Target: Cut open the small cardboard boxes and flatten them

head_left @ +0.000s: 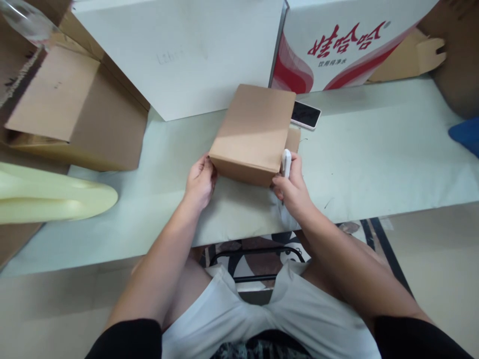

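Person's L hand (201, 182) pinches a cardboard box (251, 130) by its near-L corner at a cloth-covered table (374, 164); R hand (294, 187), at box's near-R corner, grips a white pen-like tool (286, 162). Smartphone (307, 114) (partly hidden) lies just R of box.

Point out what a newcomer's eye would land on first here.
Probably the red lettering on the white carton at the upper right, bold against its background. Next, the brown box near the centre, between the person's left grip and right grip, which holds a white tool. The pale yellow object jutting in from the left edge may follow.
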The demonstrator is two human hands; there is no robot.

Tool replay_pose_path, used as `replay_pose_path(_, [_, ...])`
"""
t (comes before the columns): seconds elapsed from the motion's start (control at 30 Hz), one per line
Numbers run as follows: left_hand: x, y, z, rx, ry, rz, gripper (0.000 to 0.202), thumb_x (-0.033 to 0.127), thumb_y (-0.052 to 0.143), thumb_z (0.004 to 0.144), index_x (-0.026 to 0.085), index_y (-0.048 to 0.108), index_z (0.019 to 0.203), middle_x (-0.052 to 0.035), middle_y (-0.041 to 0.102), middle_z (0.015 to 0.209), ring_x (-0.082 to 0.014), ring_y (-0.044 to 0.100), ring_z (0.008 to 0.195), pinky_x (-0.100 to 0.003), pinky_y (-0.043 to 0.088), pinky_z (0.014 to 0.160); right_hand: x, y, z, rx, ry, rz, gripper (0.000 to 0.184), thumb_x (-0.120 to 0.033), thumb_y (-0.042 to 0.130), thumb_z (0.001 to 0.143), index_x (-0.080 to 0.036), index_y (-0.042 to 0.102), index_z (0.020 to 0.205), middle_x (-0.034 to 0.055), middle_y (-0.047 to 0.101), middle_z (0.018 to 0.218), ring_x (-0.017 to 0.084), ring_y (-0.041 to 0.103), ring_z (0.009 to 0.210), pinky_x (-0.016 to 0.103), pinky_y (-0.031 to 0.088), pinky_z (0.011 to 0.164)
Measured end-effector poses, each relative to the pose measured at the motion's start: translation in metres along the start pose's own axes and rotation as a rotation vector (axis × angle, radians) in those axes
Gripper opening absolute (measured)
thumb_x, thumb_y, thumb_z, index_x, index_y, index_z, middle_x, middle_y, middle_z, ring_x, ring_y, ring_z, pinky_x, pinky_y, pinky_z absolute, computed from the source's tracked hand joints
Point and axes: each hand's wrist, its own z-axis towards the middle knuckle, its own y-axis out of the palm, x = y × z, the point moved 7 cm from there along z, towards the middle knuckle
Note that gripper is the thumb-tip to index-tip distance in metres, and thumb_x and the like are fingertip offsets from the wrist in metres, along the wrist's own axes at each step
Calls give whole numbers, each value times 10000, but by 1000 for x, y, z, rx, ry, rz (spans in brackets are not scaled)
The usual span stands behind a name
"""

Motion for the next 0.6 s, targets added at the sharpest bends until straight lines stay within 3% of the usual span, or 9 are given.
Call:
replay_pose_path(0.23, [4,-3,-3,139,135,89,570,785,748,778,260,707,996,-58,753,957,-232,717,958,-286,566,716,-14,3,-6,-25,39,136,560,-551,591,812,-312,265,1199,-19,501,881,175,532,702,332,404,568])
replay_pose_path(0.43, [5,-5,-2,112,145,89,579,794,729,786,222,640,762,-17,613,700,-191,624,732,-295,501,656,-10,-1,-5,8,5,187,510,-489,601,827,-313,286,1188,-28,494,878,157,512,689,307,381,542])
replay_pose_path(0.6, [5,-7,-3,135,161,77,544,753,753,801,233,592,787,6,574,718,-170,608,723,-283,493,682,-5,1,-4,12,-17,172,487,-458,584,848,-321,294,1214,-26,492,894,157,514,684,309,408,543])
